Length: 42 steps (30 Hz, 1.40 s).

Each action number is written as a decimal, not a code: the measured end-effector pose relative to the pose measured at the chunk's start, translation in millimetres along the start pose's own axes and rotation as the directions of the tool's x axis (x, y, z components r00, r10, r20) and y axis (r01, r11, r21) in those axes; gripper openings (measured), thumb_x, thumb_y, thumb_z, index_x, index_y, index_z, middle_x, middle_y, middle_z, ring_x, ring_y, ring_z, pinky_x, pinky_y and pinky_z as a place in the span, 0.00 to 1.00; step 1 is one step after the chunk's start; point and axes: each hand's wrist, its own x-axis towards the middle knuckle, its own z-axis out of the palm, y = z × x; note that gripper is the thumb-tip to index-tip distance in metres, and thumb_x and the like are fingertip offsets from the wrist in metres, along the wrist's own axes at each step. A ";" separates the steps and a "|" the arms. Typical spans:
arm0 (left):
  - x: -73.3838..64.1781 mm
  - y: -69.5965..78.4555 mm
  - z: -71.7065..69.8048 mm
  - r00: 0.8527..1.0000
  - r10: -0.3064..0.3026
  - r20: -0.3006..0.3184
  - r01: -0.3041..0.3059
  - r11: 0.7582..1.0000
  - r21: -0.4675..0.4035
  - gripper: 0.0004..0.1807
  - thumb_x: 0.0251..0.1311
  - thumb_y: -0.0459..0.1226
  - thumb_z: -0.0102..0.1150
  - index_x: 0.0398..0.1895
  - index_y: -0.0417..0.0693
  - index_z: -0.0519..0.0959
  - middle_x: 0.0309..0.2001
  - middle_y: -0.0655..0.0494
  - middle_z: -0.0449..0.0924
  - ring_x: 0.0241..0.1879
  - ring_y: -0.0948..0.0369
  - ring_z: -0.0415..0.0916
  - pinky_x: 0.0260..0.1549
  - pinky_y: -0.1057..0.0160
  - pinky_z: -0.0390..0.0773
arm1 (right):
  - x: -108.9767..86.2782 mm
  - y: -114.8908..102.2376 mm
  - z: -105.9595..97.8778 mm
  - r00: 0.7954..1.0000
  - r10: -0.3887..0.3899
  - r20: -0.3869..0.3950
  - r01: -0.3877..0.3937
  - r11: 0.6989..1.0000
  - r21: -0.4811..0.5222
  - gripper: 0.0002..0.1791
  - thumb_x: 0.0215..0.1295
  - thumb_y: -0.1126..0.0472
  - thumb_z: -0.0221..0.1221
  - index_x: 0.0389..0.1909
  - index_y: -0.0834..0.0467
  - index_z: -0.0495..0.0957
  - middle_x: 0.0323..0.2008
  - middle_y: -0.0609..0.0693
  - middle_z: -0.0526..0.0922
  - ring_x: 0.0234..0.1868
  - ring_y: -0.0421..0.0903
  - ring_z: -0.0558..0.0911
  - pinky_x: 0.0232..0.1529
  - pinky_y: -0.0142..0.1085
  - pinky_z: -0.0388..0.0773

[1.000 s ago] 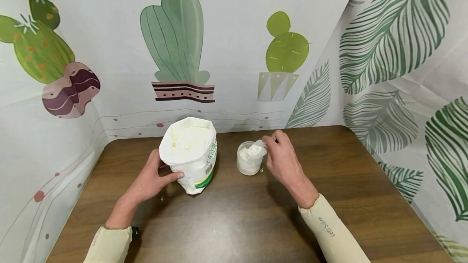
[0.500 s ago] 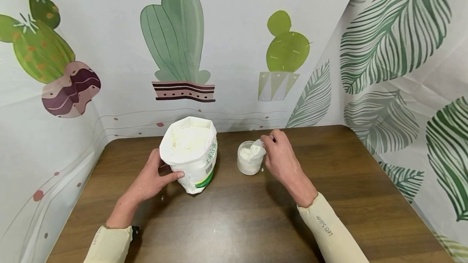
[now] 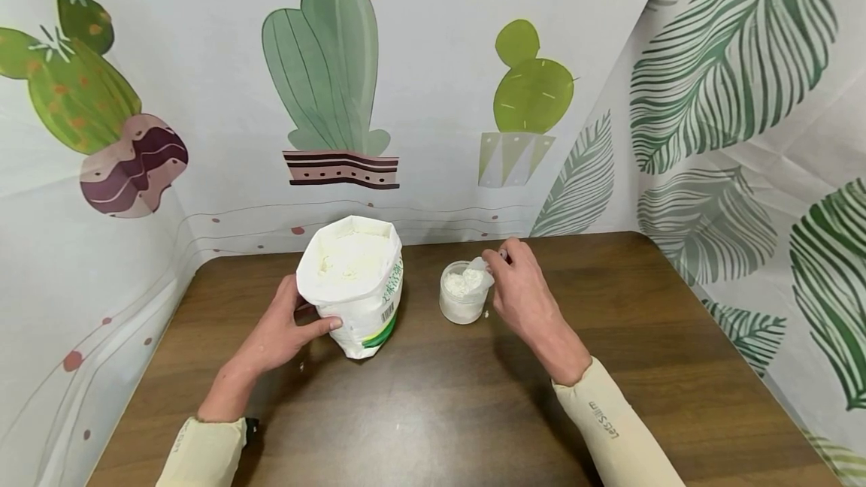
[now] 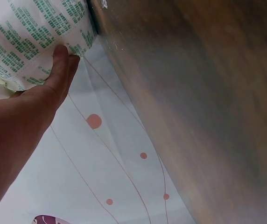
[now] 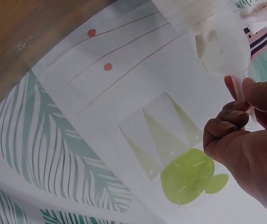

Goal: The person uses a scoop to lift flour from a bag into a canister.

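Observation:
In the head view, an open white bag of powder [image 3: 379, 314] stands on the table at left, its top wide open and full of white powder [image 3: 355, 258]. My left hand [image 3: 280, 333] grips the bag's near left side, thumb in front and fingers behind. Green print covers the bag's side [image 4: 40, 28] in the left wrist view. A small clear jar [image 3: 460, 312] with white powder inside stands right of the bag. Over its right rim my right hand [image 3: 524, 291] pinches the handle of a translucent white scoop [image 3: 482, 276], its bowl tilted toward the jar. Powder clings inside the bowl [image 5: 224, 44].
The dark brown wooden table [image 3: 433, 412] runs back to a wall cloth [image 3: 433, 81] printed with cacti and leaves. A few white specks lie on the table near the jar and beside the left hand.
The scoop has tipped a little over the jar, with the right hand shifting only slightly. The left hand and the bag have stayed in place.

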 end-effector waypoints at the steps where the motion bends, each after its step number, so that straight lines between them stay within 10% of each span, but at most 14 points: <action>1: 0.0 0.0 0.0 1.000 -0.001 -0.001 0.001 1.000 -0.001 0.50 0.62 0.40 0.78 0.79 0.47 0.56 0.67 0.48 0.58 0.65 0.53 0.65 0.60 0.42 0.80 | 0.1 -0.1 -0.3 1.000 -0.002 -0.002 0.002 1.000 0.001 0.10 0.62 0.80 0.59 0.42 0.69 0.81 0.31 0.56 0.66 0.34 0.58 0.68 0.36 0.48 0.68; 42: -1.8 -0.7 1.0 1.000 -0.005 -0.008 0.005 1.000 -0.005 0.50 0.61 0.41 0.79 0.79 0.46 0.56 0.68 0.46 0.58 0.67 0.49 0.64 0.61 0.38 0.77 | 5.2 -1.5 -18.5 0.996 -0.006 -0.090 0.008 1.000 0.030 0.09 0.65 0.80 0.60 0.44 0.70 0.81 0.32 0.59 0.71 0.35 0.60 0.73 0.37 0.48 0.73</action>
